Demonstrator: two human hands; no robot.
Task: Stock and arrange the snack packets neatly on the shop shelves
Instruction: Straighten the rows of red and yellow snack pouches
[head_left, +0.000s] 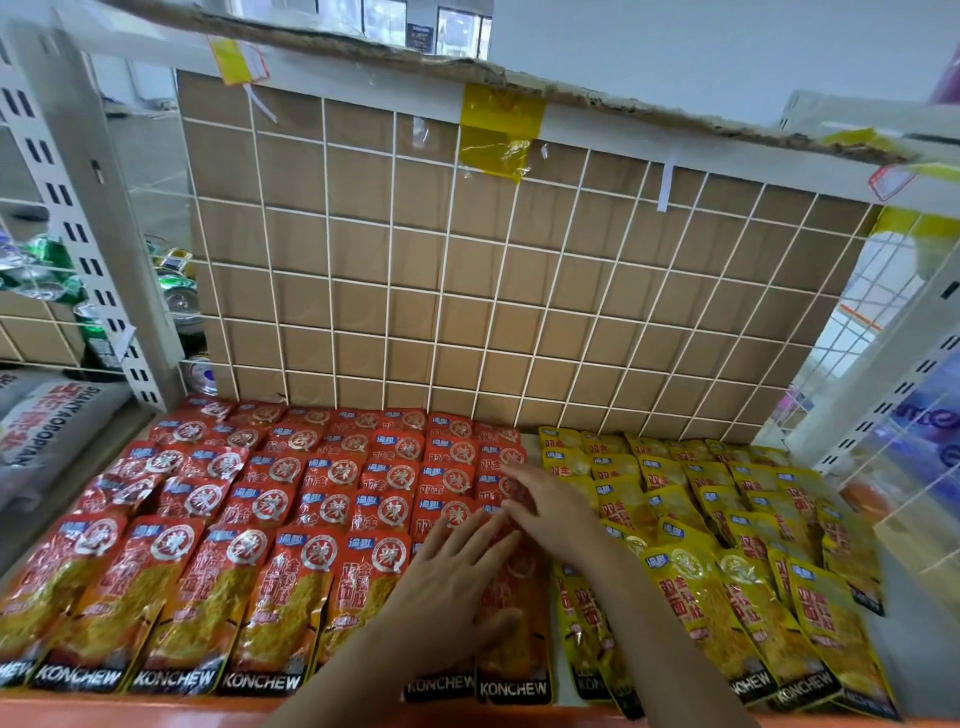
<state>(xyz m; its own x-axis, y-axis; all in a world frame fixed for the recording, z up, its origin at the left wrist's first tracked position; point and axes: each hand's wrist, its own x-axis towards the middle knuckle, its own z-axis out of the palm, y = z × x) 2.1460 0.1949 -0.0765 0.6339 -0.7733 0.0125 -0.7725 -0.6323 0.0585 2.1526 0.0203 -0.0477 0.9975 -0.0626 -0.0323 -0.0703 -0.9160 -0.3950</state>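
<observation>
front red packet lies flat at the front of the shelf, last in the red front row, "konchew" strip toward the camera. left hand lies flat on it and on its left neighbour, fingers straight and slightly spread, thumb out across the packet. right hand is just behind the packet, palm down on the red packs there, fingers straight and close together, tips blurred. left of and behind the packet: red packets in overlapping rows, far-left ones a bit skewed. right of the packet: yellow packets, same overlapping rows, a thin bare strip of shelf between the colours. well behind the packet: white wire grid with cardboard behind it, yellow tape on the top edge. far left of the packet: cans and a grey sack.
</observation>
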